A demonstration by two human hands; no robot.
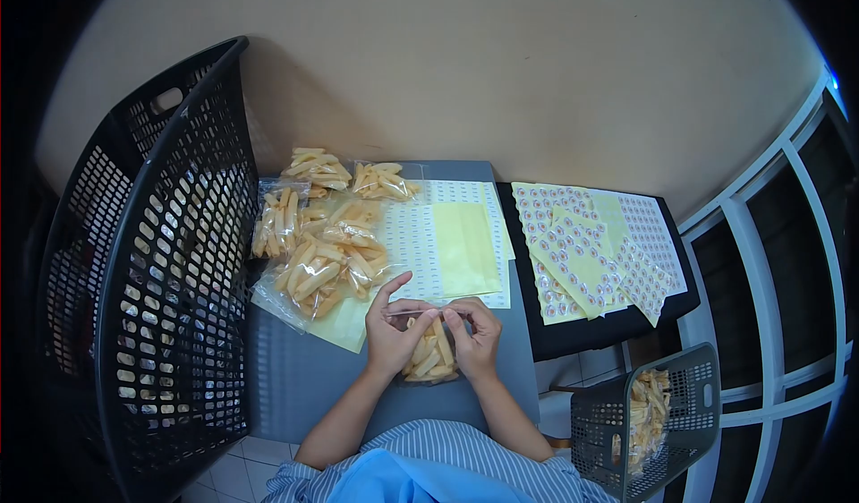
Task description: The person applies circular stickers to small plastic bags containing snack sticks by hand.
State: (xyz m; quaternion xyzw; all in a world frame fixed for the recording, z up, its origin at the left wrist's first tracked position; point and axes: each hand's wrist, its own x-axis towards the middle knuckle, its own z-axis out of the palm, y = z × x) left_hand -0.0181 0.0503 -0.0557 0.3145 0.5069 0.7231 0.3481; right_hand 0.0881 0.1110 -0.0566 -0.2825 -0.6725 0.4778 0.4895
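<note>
A clear plastic bag of pale yellow stick-shaped snacks (431, 356) is held upright near the table's front edge. My left hand (390, 331) pinches one side of its top edge between thumb and fingers, with the index finger raised. On the other side, my right hand (472, 331) grips the same top edge, its thumb close to the left thumb. Beyond my left hand lies a pile of similar filled bags (322, 257). Sheets of small printed labels (407, 243) lie past my hands, partly under a yellow backing sheet (465, 248).
A tall dark perforated basket (170, 261) stands at the left edge of the grey table (295, 404). Round sticker sheets (573, 252) cover a black surface (573, 340) at the right. Below it, a smaller basket (598, 431) holds filled bags (650, 413). A wall rises behind.
</note>
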